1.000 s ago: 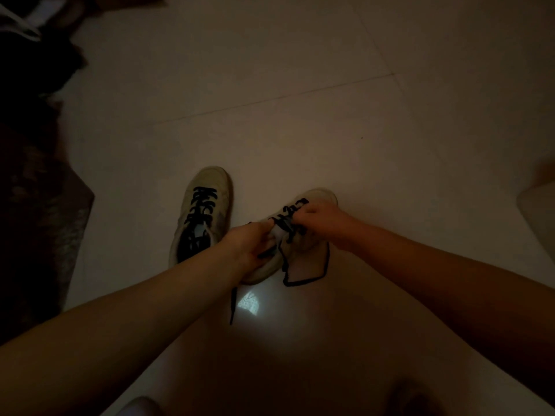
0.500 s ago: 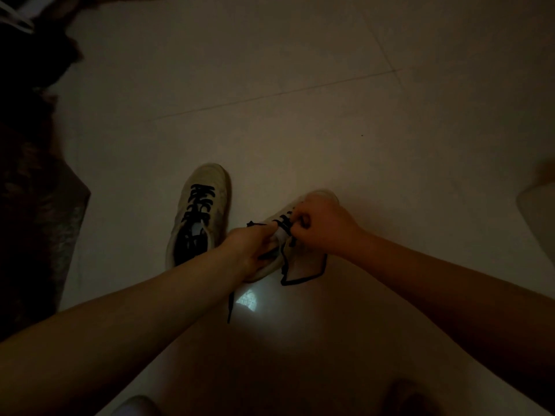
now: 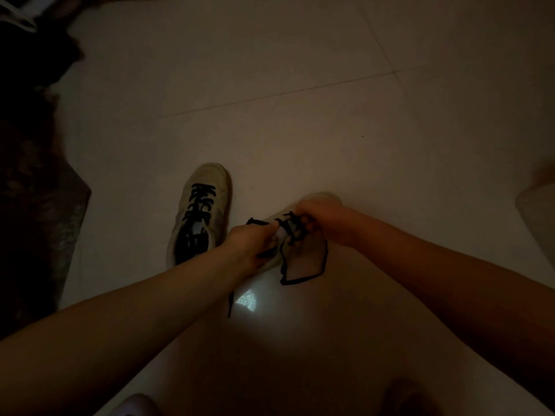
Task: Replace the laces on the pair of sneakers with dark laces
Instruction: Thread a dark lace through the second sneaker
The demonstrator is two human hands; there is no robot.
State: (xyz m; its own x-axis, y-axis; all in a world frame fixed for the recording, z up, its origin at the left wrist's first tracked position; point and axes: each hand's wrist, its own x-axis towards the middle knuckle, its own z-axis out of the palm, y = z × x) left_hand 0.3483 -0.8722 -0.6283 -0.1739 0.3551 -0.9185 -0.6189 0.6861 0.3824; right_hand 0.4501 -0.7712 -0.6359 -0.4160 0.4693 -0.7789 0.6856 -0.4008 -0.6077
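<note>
The room is dim. A pale, shiny tiled floor [image 3: 300, 85] fills most of the picture, with thin lines between the tiles.

Left of the middle lies a light cream sneaker [image 3: 201, 211] flat on the floor, toe pointing to the top of the frame. A dark lace [image 3: 200, 199] already crosses it in neat rows. No hand touches it.

Just to its right, near the middle, is the second light cream sneaker [image 3: 318, 197]. Most of it is hidden by the two hands; only its rounded toe and a bit of its side show. The left hand [image 3: 252, 247] comes in from the lower left and its fingers curl round the near side of this shoe, holding it. The right hand [image 3: 327, 223] comes in from the right, and its fingers are bent and pinched together on the long dark shoelace [image 3: 303, 280] at the top of the shoe. It is too dark to see which hole the lace is in.

A loose loop of that lace hangs below the shoe onto the floor, in the middle of the frame. Another end trails down past the left wrist, beside a small bright patch of light [image 3: 247, 300] on the tile.

Along the left edge is a dark patterned rug [image 3: 36, 220]. At the right edge is a pale rounded thing [image 3: 540, 211], cut off by the frame.
</note>
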